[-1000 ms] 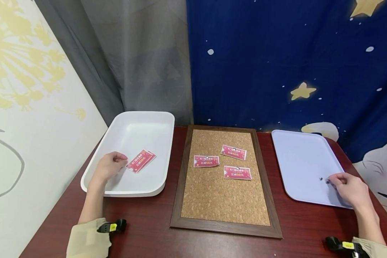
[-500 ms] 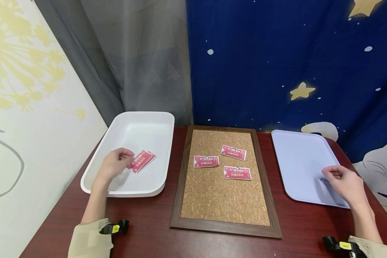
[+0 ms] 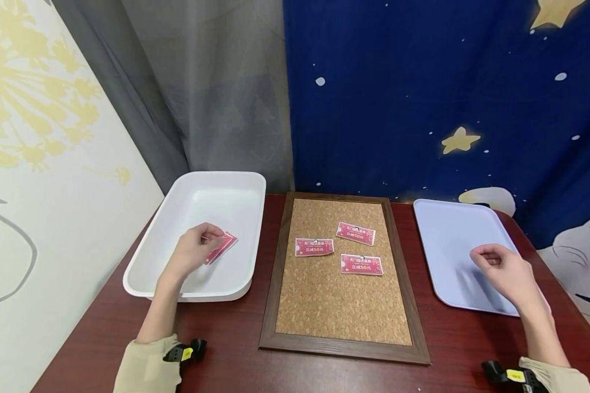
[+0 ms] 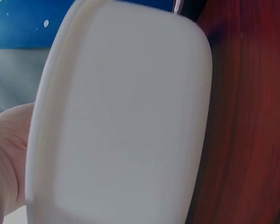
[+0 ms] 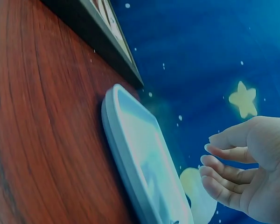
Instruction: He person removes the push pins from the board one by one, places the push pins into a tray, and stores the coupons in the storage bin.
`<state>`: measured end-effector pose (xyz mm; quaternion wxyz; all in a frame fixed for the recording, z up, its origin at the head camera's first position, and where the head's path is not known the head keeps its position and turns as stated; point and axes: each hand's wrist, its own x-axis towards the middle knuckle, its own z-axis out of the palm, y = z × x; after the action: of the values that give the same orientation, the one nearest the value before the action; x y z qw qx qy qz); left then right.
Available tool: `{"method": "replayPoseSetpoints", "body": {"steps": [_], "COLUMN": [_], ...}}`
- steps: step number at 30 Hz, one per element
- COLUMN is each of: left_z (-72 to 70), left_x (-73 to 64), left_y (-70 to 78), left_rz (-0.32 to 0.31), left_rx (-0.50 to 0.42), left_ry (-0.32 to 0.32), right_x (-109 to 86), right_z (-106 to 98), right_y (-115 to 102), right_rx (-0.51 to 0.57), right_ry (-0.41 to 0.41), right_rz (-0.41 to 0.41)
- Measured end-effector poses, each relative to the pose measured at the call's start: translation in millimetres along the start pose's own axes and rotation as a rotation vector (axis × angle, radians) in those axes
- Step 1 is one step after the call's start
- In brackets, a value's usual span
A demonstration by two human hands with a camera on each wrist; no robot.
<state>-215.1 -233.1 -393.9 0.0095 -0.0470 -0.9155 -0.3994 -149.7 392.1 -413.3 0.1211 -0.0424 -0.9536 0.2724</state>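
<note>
Over the white tub (image 3: 211, 183) my left hand (image 3: 189, 254) has bent fingers, their tips right at a pair of overlapping pink paper coupons (image 3: 223, 245). The hand covers their left part. In the left wrist view the tub's wall (image 4: 126, 116) hides its fingers, and only the palm (image 4: 11, 149) shows. My right hand (image 3: 506, 273) hovers over the pale lilac tray (image 3: 462, 229). Its thumb tip and index fingertip (image 5: 214, 148) nearly meet, the others curl loosely. I cannot tell whether either hand pinches anything. A small dark thing (image 5: 175, 222) lies in the tray.
A wood-framed cork board (image 3: 344, 305) lies between the tub and tray on the dark red table (image 3: 216, 327). Pinned on it are three pink coupons, one on the left (image 3: 314, 247) and two on the right (image 3: 361, 264). Curtains (image 3: 373, 98) hang behind.
My left hand has slid right, from beside the coupons to over them. My right hand has lifted and shifted left from the small dark things in the lilac tray. The pinned coupons stay put.
</note>
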Motion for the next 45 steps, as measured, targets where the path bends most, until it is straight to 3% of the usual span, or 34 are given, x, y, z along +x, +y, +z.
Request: {"method": "replayPoseSetpoints", "body": {"steps": [11, 17, 24, 29, 36, 45], "left_z": [24.5, 42.4, 51.7, 57.3, 70.7, 88.2], "left_x": [0.3, 1.9, -0.3, 0.5, 2.3, 7.2], "left_y": [31.0, 49.5, 61.9, 67.5, 83.6, 104.2], "left_rz": [0.104, 0.168, 0.175, 0.195, 0.244, 0.28], "left_rx": [-0.032, -0.05, 0.009, -0.034, -0.097, -0.099], "left_ry": [-0.02, -0.069, -0.063, -0.062, -0.111, -0.115], "right_x": [4.3, 7.0, 9.6, 11.8, 13.6, 16.3], "right_z": [12, 18, 26, 32, 45, 67], "right_y": [-28, -41, -58, -71, -88, -109], "right_rx": [0.032, 0.062, 0.074, 0.087, 0.119, 0.158], "right_ry": [0.02, 0.005, -0.027, -0.045, -0.072, -0.165], "right_rz": [-0.097, -0.145, -0.173, -0.179, -0.198, -0.23]}}
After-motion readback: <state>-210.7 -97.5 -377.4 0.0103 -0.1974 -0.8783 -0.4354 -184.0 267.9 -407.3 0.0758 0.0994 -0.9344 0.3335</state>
